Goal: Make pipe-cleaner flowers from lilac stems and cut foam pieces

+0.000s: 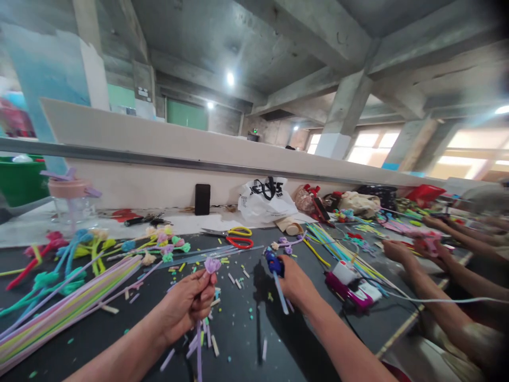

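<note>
My left hand (190, 300) pinches a small purple pipe-cleaner flower (212, 265) near its head, and a purple stem (199, 350) hangs below the fingers. My right hand (296, 281) is wrapped round a blue hot glue gun (273, 263), with a pale glue stick (280, 294) sticking out of its back end. The gun and the flower are apart. Just past the nozzle are small purple blossoms (287, 245); whether anything holds them I cannot tell. Scissors (239, 237) with yellow and red handles lie beyond both hands. Short pipe-cleaner scraps (214, 345) are scattered under my left hand.
Long pipe cleaners (75, 313) and finished flowers (79, 276) lie at left, near a lidded cup (69, 199). A phone (202, 199) leans on the partition. A purple power strip (350, 292) with plugs and cables sits at right, beside co-workers' arms (433, 286).
</note>
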### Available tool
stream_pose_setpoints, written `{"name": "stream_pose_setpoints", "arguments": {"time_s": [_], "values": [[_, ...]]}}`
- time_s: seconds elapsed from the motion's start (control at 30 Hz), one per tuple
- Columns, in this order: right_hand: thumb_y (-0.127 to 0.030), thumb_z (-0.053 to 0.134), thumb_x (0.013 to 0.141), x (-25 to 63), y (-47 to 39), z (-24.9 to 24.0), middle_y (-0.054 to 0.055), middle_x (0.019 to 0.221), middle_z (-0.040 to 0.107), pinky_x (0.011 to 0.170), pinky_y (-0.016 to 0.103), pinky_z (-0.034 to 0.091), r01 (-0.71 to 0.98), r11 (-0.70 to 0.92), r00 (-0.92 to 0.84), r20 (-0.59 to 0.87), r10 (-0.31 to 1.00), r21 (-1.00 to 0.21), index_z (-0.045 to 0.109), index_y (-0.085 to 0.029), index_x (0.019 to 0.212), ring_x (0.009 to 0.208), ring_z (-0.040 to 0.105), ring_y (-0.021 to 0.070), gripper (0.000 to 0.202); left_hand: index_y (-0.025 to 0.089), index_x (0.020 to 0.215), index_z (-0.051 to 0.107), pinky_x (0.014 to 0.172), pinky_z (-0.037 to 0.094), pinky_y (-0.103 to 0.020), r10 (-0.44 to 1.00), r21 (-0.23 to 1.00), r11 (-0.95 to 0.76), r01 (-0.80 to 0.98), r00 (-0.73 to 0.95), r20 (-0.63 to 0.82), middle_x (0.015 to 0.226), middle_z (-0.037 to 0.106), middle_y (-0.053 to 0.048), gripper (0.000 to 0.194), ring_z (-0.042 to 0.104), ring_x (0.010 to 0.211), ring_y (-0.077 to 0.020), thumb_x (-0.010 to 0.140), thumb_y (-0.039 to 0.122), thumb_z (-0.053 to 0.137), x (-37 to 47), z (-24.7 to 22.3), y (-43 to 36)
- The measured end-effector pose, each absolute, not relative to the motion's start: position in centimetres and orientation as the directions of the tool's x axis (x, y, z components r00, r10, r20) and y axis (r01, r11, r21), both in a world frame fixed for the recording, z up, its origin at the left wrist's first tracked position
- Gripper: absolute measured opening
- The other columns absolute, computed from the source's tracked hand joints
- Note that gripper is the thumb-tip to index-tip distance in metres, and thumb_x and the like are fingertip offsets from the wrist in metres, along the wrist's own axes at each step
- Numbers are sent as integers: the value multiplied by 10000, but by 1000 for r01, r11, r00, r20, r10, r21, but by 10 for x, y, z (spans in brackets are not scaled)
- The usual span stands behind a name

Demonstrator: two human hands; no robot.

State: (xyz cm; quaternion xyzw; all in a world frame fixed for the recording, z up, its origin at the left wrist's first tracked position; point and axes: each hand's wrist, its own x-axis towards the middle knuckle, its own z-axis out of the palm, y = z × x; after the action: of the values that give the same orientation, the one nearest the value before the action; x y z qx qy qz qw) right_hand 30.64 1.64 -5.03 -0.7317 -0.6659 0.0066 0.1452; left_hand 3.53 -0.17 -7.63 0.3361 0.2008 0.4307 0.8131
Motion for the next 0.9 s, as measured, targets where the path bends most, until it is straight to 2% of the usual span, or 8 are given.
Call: {"name": "stream_pose_setpoints", "arguments": {"time_s": [0.1, 0.17, 0.23, 0.3, 0.37, 0.5, 0.63, 0.9], "values": [[-186, 483, 721, 297, -2, -55, 58, 917, 640, 712, 258, 478, 918, 46, 76, 288, 955, -395, 510, -163, 1092, 797, 612, 180, 373, 130, 763, 518, 367, 111, -153, 835, 707, 416, -572, 547, -49, 485, 342, 76, 185, 172, 367, -8, 824, 303, 551, 37, -76, 0], [-293, 521, 735, 283, -21, -65, 32, 766, 640, 578, 251, 496, 742, 297, 21, 463, 886, -602, 550, -181, 998, 644, 607, 177, 288, 132, 766, 522, 369, 110, -152, 837, 709, 415, -570, 544, -53, 487, 350, 73, 184, 177, 368, -8, 829, 304, 541, 38, -77, 0], [-280, 526, 728, 264, -39, -75, 33, 754, 644, 563, 239, 499, 651, 487, -63, 597, 799, -583, 574, -208, 918, 626, 610, 172, 208, 135, 770, 528, 373, 122, -157, 842, 720, 408, -562, 536, -59, 488, 361, 70, 186, 188, 368, -8, 839, 307, 523, 40, -78, -2], [-216, 521, 703, 246, -52, -81, 36, 742, 648, 564, 221, 500, 594, 648, -130, 738, 662, -477, 572, -214, 879, 615, 618, 162, 183, 134, 776, 535, 379, 133, -161, 850, 742, 392, -544, 523, -65, 492, 378, 67, 198, 201, 366, -5, 843, 319, 515, 42, -79, -4], [-169, 509, 675, 235, -58, -82, 41, 747, 650, 579, 213, 505, 555, 730, -174, 803, 570, -398, 554, -211, 880, 626, 629, 158, 214, 132, 775, 541, 387, 134, -159, 868, 771, 362, -523, 490, -75, 505, 403, 63, 210, 217, 368, 2, 828, 335, 540, 45, -79, -6], [-130, 517, 661, 232, -60, -82, 53, 810, 656, 630, 215, 513, 582, 707, -254, 736, 627, -401, 519, -206, 932, 699, 644, 167, 281, 129, 729, 537, 397, 140, -149, 912, 814, 304, -494, 398, -100, 519, 430, 62, 274, 249, 377, 12, 745, 385, 633, 50, -77, -11], [-150, 500, 682, 236, -60, -85, 59, 813, 653, 640, 230, 512, 602, 699, -244, 744, 622, -386, 504, -207, 935, 742, 646, 188, 259, 127, 733, 546, 401, 162, -139, 921, 829, 301, -470, 368, -126, 513, 424, 67, 329, 303, 395, 5, 677, 420, 684, 53, -72, -13], [-134, 492, 686, 233, -60, -82, 46, 755, 630, 609, 234, 498, 576, 713, -232, 756, 611, -400, 501, -199, 896, 653, 620, 162, 220, 142, 720, 513, 400, 147, -145, 910, 851, 303, -428, 396, -125, 512, 397, 82, 288, 244, 385, 9, 715, 393, 654, 55, -68, -16]]}}
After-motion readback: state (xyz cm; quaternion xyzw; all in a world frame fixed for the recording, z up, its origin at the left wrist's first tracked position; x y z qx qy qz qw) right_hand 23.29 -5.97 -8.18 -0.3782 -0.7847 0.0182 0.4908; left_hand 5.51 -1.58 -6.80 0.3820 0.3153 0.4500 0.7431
